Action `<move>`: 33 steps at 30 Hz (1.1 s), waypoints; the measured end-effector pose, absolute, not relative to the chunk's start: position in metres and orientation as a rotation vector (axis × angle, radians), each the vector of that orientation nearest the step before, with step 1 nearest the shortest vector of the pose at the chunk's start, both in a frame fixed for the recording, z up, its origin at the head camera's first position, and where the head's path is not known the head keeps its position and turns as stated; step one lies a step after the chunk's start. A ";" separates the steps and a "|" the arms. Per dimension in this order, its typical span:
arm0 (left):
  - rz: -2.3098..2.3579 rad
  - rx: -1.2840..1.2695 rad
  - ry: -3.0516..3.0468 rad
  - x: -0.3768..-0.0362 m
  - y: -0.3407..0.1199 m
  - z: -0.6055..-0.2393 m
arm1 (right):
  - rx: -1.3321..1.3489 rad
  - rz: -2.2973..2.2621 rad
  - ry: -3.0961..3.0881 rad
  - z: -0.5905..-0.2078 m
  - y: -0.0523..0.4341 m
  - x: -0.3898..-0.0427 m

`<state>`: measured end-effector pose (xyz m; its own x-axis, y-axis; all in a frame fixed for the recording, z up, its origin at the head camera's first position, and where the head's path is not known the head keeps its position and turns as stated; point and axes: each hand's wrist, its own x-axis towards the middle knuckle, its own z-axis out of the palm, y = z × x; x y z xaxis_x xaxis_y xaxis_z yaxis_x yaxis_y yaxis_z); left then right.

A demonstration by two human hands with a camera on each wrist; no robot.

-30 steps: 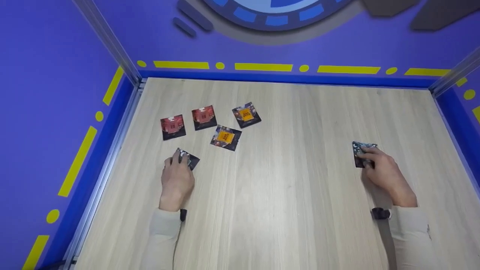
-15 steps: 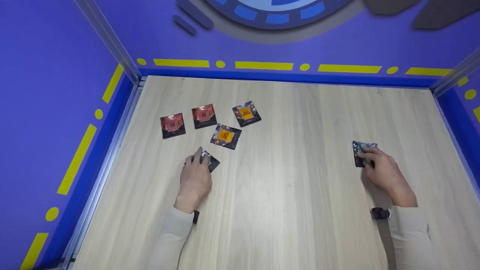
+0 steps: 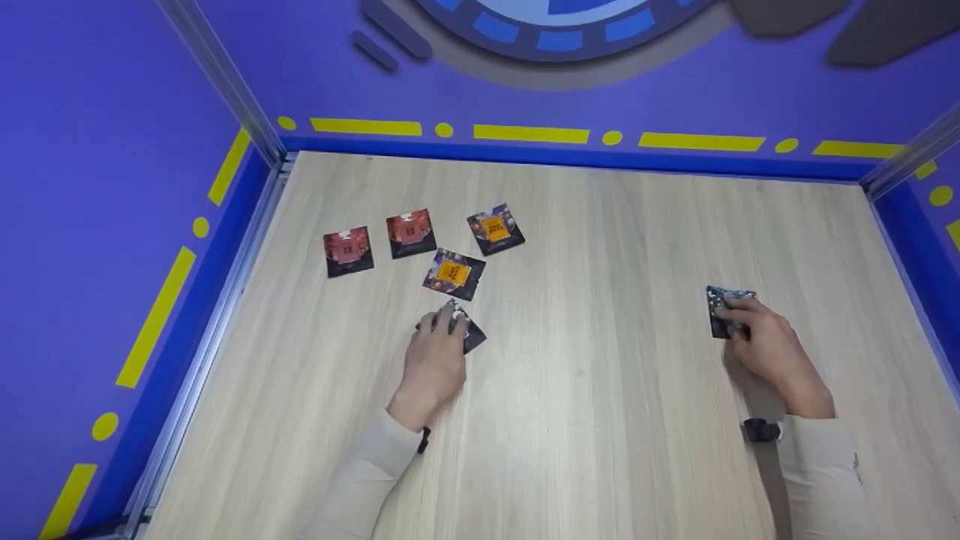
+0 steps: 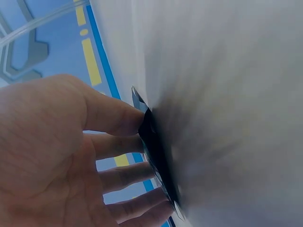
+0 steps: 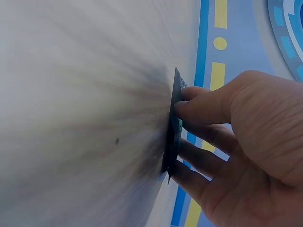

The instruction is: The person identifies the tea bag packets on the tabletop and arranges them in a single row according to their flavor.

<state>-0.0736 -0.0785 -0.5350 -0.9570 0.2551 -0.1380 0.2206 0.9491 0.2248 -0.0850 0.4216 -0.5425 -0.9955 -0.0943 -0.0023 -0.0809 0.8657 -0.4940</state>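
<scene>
left hand pressing dark card, right hand on blue card

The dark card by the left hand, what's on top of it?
The left hand's fingers press flat on the dark card, covering most of its face; only its right corner shows. Beneath it lies the wooden table.
</scene>
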 end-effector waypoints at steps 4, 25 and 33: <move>0.299 0.399 2.936 -0.075 -0.070 -0.535 | -0.153 -0.783 3.017 -0.544 0.422 -0.085; 0.195 0.702 2.893 -0.096 -0.018 -0.536 | -0.124 -0.759 3.004 -0.542 0.423 -0.083; 0.138 0.874 2.820 -0.115 0.022 -0.537 | -0.145 -0.761 3.001 -0.542 0.422 -0.085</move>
